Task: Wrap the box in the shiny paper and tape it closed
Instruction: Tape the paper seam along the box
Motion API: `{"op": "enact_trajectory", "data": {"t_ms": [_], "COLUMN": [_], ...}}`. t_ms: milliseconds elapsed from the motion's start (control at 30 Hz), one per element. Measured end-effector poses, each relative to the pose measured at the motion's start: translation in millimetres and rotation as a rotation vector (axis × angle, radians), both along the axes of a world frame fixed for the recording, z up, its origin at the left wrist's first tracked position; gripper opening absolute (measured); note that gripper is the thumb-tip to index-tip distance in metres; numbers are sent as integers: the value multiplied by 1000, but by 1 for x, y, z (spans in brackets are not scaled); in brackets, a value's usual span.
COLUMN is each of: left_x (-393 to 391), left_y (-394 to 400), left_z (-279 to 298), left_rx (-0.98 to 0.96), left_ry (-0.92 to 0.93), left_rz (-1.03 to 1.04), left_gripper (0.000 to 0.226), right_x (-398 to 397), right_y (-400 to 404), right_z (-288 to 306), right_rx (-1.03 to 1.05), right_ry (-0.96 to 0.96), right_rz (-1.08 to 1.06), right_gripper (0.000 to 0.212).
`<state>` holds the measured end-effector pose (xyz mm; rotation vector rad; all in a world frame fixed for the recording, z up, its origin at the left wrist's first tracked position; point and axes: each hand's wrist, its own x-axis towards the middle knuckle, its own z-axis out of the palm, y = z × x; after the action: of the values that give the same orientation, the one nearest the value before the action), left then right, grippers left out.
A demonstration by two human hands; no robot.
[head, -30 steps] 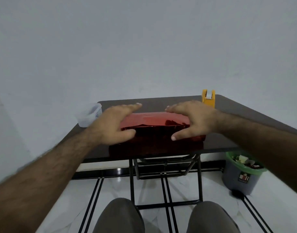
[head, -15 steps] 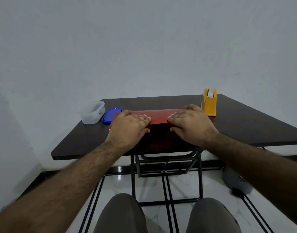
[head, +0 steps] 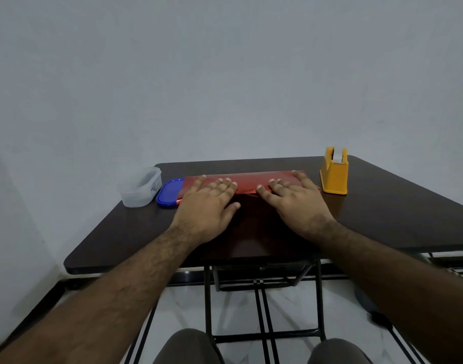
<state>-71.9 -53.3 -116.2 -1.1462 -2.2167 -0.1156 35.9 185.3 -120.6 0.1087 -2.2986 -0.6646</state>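
Shiny red paper [head: 247,179] lies across the middle of the dark table [head: 387,208], its far strip bright and its near part dark with reflection. The box is hidden; I cannot tell its outline under the paper. My left hand [head: 206,206] lies flat, palm down, on the left part of the paper with fingers spread. My right hand [head: 296,203] lies flat on the right part in the same way. Neither hand grips anything. A yellow tape dispenser [head: 334,177] with a white roll stands just right of the paper, near my right hand.
A clear plastic tub [head: 139,187] sits at the table's left edge, with a blue lid [head: 168,194] beside it touching the paper's left end. The table's black folding legs [head: 208,298] and my knees show below.
My hands went from cupping the paper bundle at its ends to lying flat on top of it. The paper now looks lower and flatter. The view shifted, showing the tub and lid fully.
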Motion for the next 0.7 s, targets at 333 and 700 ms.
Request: {"op": "enact_trajectory", "data": {"t_ms": [333, 700], "left_x": [-41, -50], "left_y": [43, 37], "left_z": [43, 5], "left_rx": [343, 264], "left_ry": [-199, 9], "left_rz": [-160, -184], "left_gripper": [27, 25], "right_x": [-32, -33], "right_y": [7, 6], "right_z": [-8, -9], "right_rx": [-159, -249], "right_ry": [38, 124], "right_rz": [29, 128], "right_gripper": [47, 38]}}
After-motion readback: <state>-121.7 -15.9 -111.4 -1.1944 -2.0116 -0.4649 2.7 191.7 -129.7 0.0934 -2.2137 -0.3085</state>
